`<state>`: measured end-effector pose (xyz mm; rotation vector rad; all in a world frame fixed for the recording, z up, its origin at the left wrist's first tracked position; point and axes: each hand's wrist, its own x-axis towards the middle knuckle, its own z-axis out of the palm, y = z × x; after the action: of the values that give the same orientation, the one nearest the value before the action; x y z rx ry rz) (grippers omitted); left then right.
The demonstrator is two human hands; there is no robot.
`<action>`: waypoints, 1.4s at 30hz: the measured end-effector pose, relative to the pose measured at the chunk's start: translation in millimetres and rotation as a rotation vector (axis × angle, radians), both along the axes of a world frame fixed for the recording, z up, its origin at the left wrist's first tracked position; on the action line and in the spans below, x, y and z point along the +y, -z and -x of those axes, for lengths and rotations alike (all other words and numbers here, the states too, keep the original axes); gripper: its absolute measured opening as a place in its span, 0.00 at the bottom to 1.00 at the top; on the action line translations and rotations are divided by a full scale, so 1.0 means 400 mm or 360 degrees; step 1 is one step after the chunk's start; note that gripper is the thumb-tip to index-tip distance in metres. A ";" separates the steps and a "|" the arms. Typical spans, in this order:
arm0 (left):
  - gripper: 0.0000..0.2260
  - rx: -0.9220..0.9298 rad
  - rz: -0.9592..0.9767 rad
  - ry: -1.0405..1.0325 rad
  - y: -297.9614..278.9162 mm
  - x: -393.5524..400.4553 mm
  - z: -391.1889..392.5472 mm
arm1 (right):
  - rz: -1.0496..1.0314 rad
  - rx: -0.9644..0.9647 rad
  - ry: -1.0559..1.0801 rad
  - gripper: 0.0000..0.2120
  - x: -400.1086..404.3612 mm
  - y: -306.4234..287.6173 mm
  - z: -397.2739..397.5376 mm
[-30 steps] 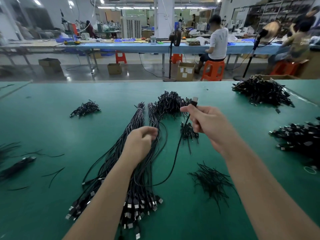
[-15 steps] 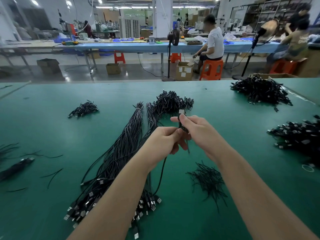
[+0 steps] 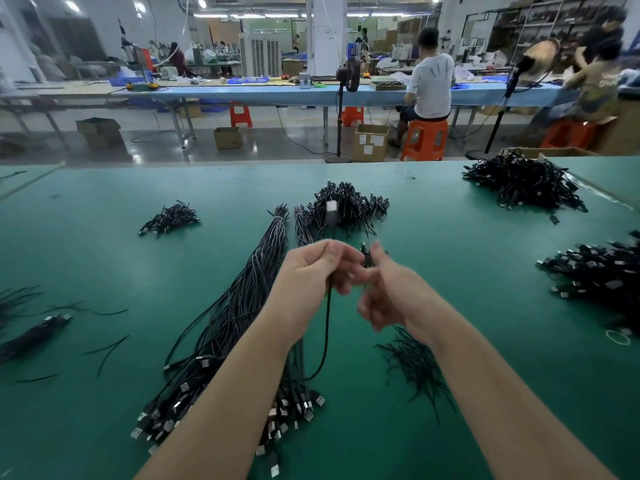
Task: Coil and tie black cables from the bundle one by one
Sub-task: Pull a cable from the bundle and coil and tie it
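Note:
Both my hands meet above the middle of the green table (image 3: 104,258). My left hand (image 3: 308,275) grips one black cable (image 3: 327,327), which hangs down in a loop to the table. The cable's plug end (image 3: 331,208) sticks up above this hand, blurred. My right hand (image 3: 391,292) is blurred with motion and pinches a dark stretch of the same cable beside the left fingers. The bundle of long black cables (image 3: 242,306) lies under my left forearm, its plugs toward me.
A pile of coiled cables (image 3: 349,207) lies just beyond my hands. Loose black ties (image 3: 415,365) lie under my right forearm. Other cable piles sit at the far right (image 3: 519,183), the right edge (image 3: 602,271) and the left (image 3: 169,218). Stray cables lie at the left.
My left hand rose from the bundle and joined my right hand on the single cable. The plug end, earlier held in my right fingers, now sticks up above my left hand.

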<state>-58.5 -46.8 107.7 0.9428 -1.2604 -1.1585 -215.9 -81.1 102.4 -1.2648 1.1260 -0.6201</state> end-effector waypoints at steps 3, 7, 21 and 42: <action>0.14 0.0329 0.0160 0.0086 -0.025 0.014 -0.008 | -0.0458 -0.0129 -0.0324 0.40 0.023 0.061 -0.033; 0.14 0.0597 0.0088 0.0401 -0.034 0.060 0.019 | -0.0379 -0.0649 -0.0253 0.20 0.031 0.102 -0.070; 0.15 0.0582 -0.0576 0.0272 0.149 0.154 0.033 | -0.0128 -0.0766 0.0157 0.13 -0.021 0.000 -0.047; 0.14 0.1331 -0.0887 -0.0754 0.113 -0.032 -0.061 | 0.0151 -0.0914 -0.0137 0.10 0.127 0.102 -0.105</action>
<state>-34.0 -59.7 62.5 0.9228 -0.0271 -1.3224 -173.7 -30.4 61.5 -1.1061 0.5687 -0.9078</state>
